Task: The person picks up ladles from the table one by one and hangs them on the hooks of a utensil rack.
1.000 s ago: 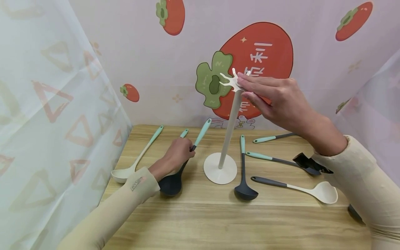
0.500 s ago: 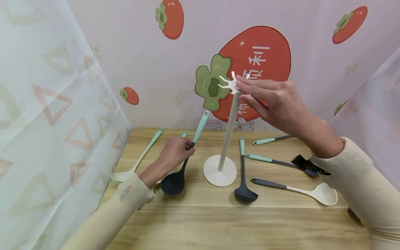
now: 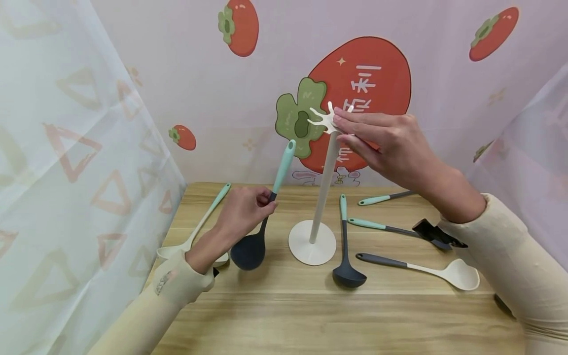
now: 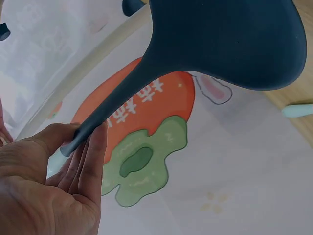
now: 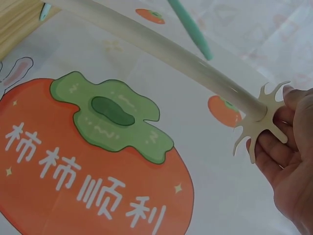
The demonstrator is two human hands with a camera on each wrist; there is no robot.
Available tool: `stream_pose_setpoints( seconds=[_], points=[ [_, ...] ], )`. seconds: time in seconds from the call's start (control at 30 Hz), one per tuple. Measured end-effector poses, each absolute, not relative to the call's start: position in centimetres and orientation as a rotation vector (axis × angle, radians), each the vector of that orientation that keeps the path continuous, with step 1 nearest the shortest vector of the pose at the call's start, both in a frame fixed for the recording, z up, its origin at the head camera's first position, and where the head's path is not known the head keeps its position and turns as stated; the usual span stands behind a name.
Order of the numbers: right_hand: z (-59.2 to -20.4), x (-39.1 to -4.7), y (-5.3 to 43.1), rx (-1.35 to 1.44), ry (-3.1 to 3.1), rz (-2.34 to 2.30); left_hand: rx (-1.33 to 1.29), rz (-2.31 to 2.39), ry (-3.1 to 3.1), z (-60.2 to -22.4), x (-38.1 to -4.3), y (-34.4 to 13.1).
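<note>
My left hand (image 3: pixel 241 209) pinches a dark ladle (image 3: pixel 248 252) on its stem, just below the mint handle. The ladle is tilted, handle end up, with its bowl low at the left of the stand; the left wrist view shows the bowl (image 4: pixel 230 39) close up. With fingertips and thumb my right hand (image 3: pixel 395 140) holds the hooked top of a white utensil stand (image 3: pixel 327 172). In the right wrist view its fingers lie among the hooks (image 5: pixel 259 120). No utensil hangs on the visible hooks. The round base (image 3: pixel 306 249) rests on the table.
Another dark ladle (image 3: pixel 349 273) lies right of the base. Farther right are a white ladle with a grey handle (image 3: pixel 461 273) and mint-handled utensils (image 3: pixel 368 223). A white ladle with a mint handle (image 3: pixel 199 224) lies at the left. A printed cloth (image 3: pixel 213 88) backs the wooden table (image 3: pixel 310 320).
My left hand has raised the dark ladle, its handle end climbing beside the stand. The right hand has stayed on the stand's top.
</note>
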State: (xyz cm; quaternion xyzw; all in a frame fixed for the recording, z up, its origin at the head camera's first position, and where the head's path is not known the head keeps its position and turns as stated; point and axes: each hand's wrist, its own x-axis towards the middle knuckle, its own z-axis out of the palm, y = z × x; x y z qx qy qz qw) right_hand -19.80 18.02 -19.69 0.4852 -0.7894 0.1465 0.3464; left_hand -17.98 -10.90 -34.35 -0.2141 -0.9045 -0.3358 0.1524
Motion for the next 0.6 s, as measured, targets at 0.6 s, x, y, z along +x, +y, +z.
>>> stream_pose_setpoints(
  seconds=[0.6],
  points=[
    [-19.4, -19.6, 17.9, 1.263, -1.983, 0.333, -0.678, -1.005, -2.45, -31.5, -16.6, -11.3]
  ],
)
